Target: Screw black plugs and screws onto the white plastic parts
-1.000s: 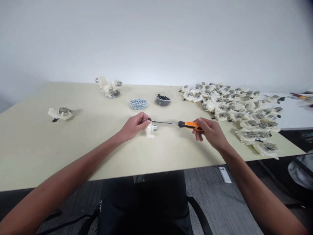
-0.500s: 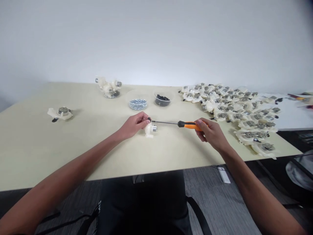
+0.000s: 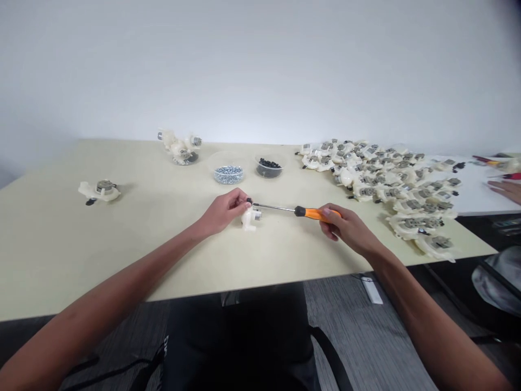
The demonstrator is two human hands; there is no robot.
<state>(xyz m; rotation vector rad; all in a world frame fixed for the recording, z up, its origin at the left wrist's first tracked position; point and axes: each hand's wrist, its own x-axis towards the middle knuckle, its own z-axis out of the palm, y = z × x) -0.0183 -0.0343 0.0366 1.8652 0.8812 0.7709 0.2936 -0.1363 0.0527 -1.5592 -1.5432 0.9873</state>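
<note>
Near the middle of the table, my left hand point(image 3: 226, 210) pinches a small white plastic motor assembly point(image 3: 247, 219) by its upper end, where a black part point(image 3: 249, 201) shows at the fingertips. A silver motor end sticks out of its right side. My right hand point(image 3: 341, 224) is wrapped round the orange and black handle of a screwdriver point(image 3: 312, 213). The shaft lies nearly level and points left, its tip at the black part. Whether a screw sits at the tip is too small to tell.
Behind my hands stand a clear bowl of small silvery screws point(image 3: 228, 174) and a clear bowl of black parts point(image 3: 269, 167). Many similar assemblies point(image 3: 386, 179) crowd the right side. One assembly point(image 3: 100, 191) lies left, more point(image 3: 179, 145) at the back. Another person's hand point(image 3: 507, 190) rests far right.
The screwdriver's handle has dipped slightly and my right hand's grip has turned a little. Another person's hand has come into view at the far right. My left hand keeps its hold.
</note>
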